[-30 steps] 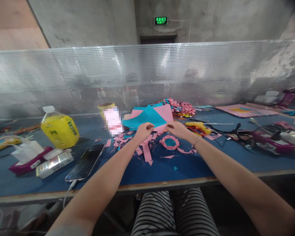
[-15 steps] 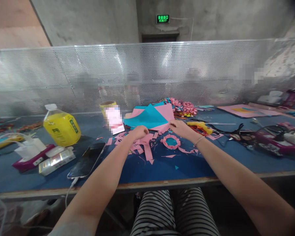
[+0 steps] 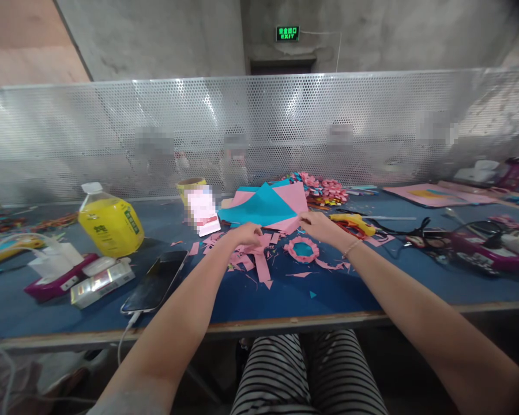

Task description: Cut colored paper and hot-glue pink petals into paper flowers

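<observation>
My left hand (image 3: 245, 233) hovers low over a heap of pink paper scraps (image 3: 246, 259), its fingers curled together; whatever they hold, if anything, is hidden. A pink paper strip (image 3: 263, 268) lies just below that hand. Fingers pinched, my right hand (image 3: 316, 225) is at the lower right corner of a pink sheet of paper (image 3: 294, 199). Teal paper (image 3: 259, 207) overlaps this sheet on the left. Near my right wrist, on the blue table, is a ring of folded pink paper with a teal centre (image 3: 303, 249).
Yellow-handled tools (image 3: 352, 222) lie beyond my right wrist. Pink paper flowers (image 3: 324, 189) are piled behind the sheets. Left are a lit phone (image 3: 203, 213), a dark phone (image 3: 155, 282) on a cable, a yellow bottle (image 3: 110, 225) and a small box (image 3: 102, 282). A perforated metal screen (image 3: 268, 127) stands behind.
Both hands stay almost where they were, with the right still at the sheet's corner. The view has shifted very slightly; the papers and scraps look unmoved.
</observation>
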The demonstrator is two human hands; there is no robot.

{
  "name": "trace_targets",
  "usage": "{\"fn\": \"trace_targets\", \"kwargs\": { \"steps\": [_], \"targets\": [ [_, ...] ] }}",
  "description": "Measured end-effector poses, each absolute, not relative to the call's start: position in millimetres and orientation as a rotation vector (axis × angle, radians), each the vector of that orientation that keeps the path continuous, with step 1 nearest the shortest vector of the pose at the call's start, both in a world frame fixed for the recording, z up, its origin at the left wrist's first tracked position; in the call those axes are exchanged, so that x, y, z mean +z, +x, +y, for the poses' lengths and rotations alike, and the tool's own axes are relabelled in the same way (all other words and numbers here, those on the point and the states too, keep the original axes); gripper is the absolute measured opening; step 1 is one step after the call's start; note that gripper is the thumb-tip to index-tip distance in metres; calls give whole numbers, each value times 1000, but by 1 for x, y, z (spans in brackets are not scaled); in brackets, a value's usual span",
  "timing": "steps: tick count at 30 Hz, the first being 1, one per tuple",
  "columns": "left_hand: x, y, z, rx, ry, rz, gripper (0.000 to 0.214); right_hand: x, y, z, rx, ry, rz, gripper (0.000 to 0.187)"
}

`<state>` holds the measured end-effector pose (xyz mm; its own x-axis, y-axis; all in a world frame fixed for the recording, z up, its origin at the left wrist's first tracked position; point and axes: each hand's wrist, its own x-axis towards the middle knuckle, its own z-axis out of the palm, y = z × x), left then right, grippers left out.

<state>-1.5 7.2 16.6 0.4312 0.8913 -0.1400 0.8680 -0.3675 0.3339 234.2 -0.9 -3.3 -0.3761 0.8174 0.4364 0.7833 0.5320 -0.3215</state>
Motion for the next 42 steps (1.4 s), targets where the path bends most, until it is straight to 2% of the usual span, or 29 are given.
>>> {"fn": "trace_targets", "kwargs": {
  "steps": [7,17,24,42],
  "targets": [
    [16,2,6,205,2347,1574,35,-2,234,-3,85,-1295,-2226,17],
    [6,-4,23,669,2380,1413,8,2,233,-7,77,-1322,-2237,17],
    [12,-2,19,884,2310,1431,6,3,231,-8,82,-1331,-2233,18],
    [9,-3,17,725,2160,1468,15,-7,202,-18,257,-1062,-2346,24]
  ]
}}
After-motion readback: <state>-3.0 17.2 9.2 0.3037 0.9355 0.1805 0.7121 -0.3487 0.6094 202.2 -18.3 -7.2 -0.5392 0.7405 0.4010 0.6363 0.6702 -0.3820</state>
